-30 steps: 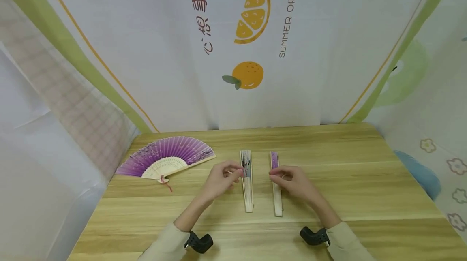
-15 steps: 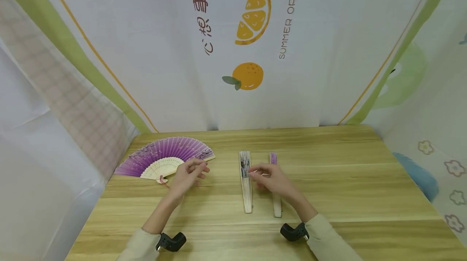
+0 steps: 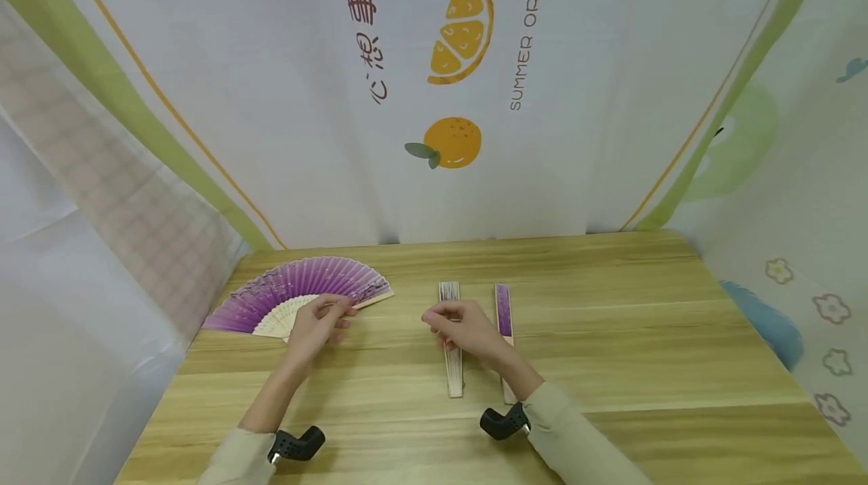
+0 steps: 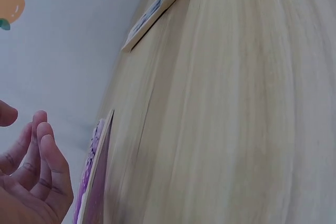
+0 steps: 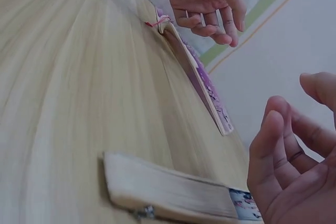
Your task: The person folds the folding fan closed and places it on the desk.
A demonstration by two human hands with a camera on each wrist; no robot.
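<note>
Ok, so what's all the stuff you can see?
open fan: 1, purple and cream, left back of table
red cord: 1, red, on that fan's narrow end
folded patterned fan: 1, cream with dark print, mid table
folded purple fan: 1, purple and cream, right of it
table: 1, yellowish, under the fans
back cloth: 1, white with oranges, behind table
side cloths: 2, pale, left and right
left hand: 1, bare, by the open fan
right hand: 1, bare, over folded patterned fan
sleeves: 2, cream, on arms
wrist devices: 2, black, one per wrist
</note>
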